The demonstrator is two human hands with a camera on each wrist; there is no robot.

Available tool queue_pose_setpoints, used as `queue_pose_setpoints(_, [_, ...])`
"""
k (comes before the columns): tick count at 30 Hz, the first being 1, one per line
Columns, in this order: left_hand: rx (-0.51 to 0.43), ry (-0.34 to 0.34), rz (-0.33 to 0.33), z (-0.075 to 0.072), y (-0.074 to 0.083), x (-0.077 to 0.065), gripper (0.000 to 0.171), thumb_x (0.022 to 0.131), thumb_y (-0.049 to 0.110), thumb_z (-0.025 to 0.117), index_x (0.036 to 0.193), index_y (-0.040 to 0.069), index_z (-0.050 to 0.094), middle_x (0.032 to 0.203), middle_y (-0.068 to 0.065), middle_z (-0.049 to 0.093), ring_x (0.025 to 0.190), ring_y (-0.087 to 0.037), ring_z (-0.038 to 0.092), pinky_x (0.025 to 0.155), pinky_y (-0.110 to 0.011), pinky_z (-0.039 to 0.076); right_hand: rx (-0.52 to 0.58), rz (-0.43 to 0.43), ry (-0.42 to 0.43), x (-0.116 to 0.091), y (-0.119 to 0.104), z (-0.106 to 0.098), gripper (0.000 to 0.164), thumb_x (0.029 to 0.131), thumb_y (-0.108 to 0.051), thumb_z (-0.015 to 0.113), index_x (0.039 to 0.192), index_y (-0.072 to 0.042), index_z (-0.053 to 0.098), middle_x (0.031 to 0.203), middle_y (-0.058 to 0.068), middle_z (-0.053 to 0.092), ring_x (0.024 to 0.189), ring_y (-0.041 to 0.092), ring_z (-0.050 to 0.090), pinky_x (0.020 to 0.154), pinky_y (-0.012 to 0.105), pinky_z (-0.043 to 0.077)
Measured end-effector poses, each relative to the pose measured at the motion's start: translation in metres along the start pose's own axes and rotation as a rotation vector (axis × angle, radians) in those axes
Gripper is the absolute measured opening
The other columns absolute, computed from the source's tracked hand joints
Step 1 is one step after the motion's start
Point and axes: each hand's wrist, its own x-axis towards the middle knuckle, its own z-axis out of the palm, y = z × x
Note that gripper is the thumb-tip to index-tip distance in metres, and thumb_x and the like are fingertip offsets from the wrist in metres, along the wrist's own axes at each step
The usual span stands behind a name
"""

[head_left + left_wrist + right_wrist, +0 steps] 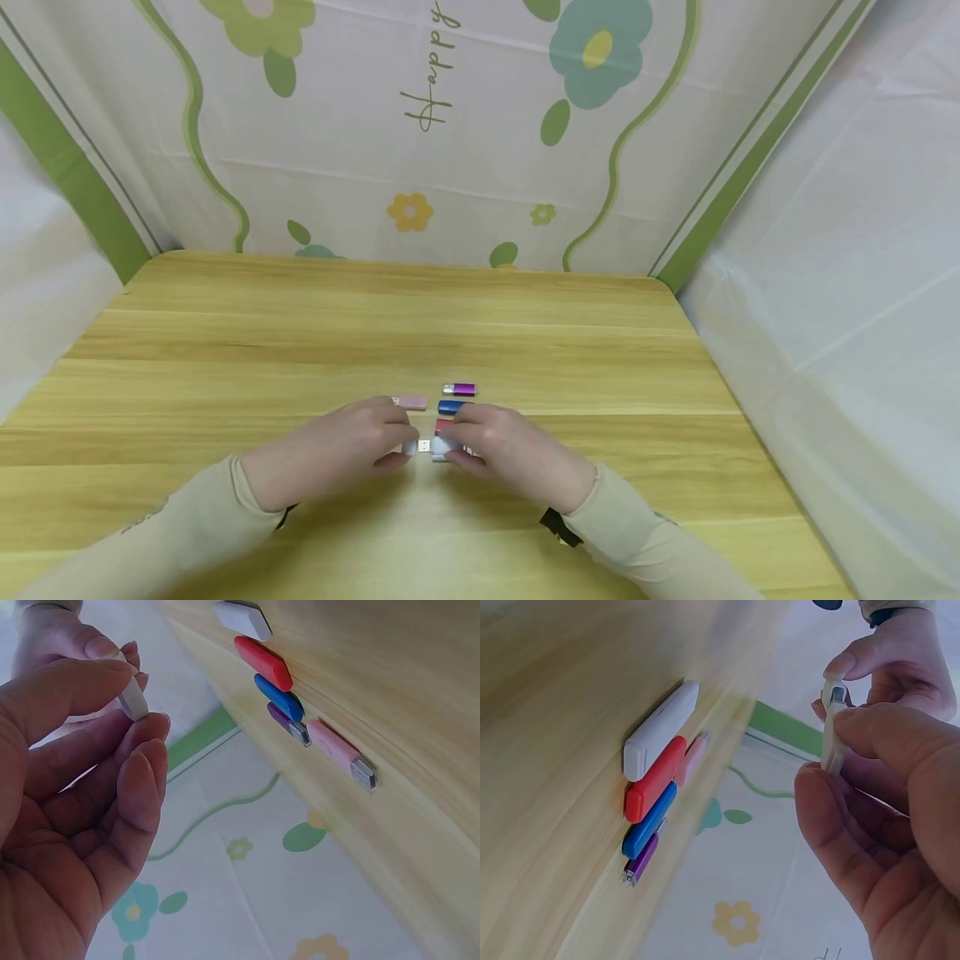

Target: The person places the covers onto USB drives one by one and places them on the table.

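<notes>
My left hand (365, 435) pinches the white cap (135, 701) of a USB stick between thumb and fingertips. Facing it, my right hand (498, 440) grips the white USB stick (831, 746) by its body. Its bare metal plug (424, 446) shows between the two hands, pointing at the cap. Both pieces are held above the table. Below them lies another white USB stick (660, 731), beside a red USB stick (657, 780) that my right hand partly covers in the head view.
Beyond the red stick lie a blue USB stick (452, 407) and a purple one (461, 389). A pink USB stick (412, 402) lies left of them. The wooden table (420, 325) ends at a flower-print cloth (337, 167), with white cloth on both sides.
</notes>
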Motion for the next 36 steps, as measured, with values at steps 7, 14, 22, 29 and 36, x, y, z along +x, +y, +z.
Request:
queue_pose_setpoints(7, [-0.017,0.007,-0.009,0.0,0.002,0.001,0.02,0.075,0.008,0.086,0.085,0.007,0.069,0.08,0.003,0.062,0.079,-0.011,0.059,0.073,-0.022,0.052,-0.008,-0.019,0.009,0.002,-0.001,0.0,0.013,0.087,-0.012,0.077,0.098,-0.005,0.073,0.097,0.003,0.067,0.084,0.008,0.062,0.08,0.011,0.048])
queue_pose_setpoints(14, [-0.041,0.038,-0.009,0.0,0.002,0.001,0.021,0.073,0.006,0.086,0.086,0.008,0.069,0.081,0.003,0.062,0.078,-0.01,0.057,0.072,-0.021,0.052,-0.023,-0.027,0.014,0.005,-0.004,-0.001,0.012,0.087,-0.011,0.077,0.096,-0.006,0.072,0.093,0.001,0.065,0.079,0.007,0.058,0.076,0.011,0.047])
queue_pose_setpoints(22, [-0.095,0.083,-0.009,0.001,0.001,-0.001,0.024,0.072,0.003,0.087,0.091,0.006,0.073,0.088,0.001,0.067,0.082,-0.011,0.061,0.075,-0.022,0.053,-0.02,-0.022,0.014,0.01,-0.007,-0.001,0.011,0.087,-0.011,0.077,0.096,-0.006,0.072,0.095,0.002,0.066,0.082,0.009,0.061,0.077,0.01,0.047])
queue_pose_setpoints(29, [-0.147,0.115,0.004,-0.002,-0.001,-0.004,0.027,0.071,0.001,0.087,0.093,0.008,0.073,0.09,0.004,0.068,0.083,-0.01,0.062,0.075,-0.022,0.053,-0.03,-0.027,0.015,0.014,-0.009,0.0,0.011,0.086,-0.011,0.077,0.095,-0.005,0.073,0.092,0.002,0.066,0.079,0.008,0.061,0.074,0.008,0.046])
queue_pose_setpoints(36, [-0.178,0.133,0.003,-0.004,-0.002,-0.006,0.032,0.07,0.0,0.088,0.096,0.008,0.072,0.091,0.004,0.069,0.08,-0.008,0.061,0.071,-0.018,0.051,-0.076,-0.062,0.016,0.017,-0.011,0.003,0.009,0.086,-0.009,0.077,0.094,-0.005,0.073,0.087,0.0,0.063,0.075,0.006,0.059,0.071,0.007,0.045])
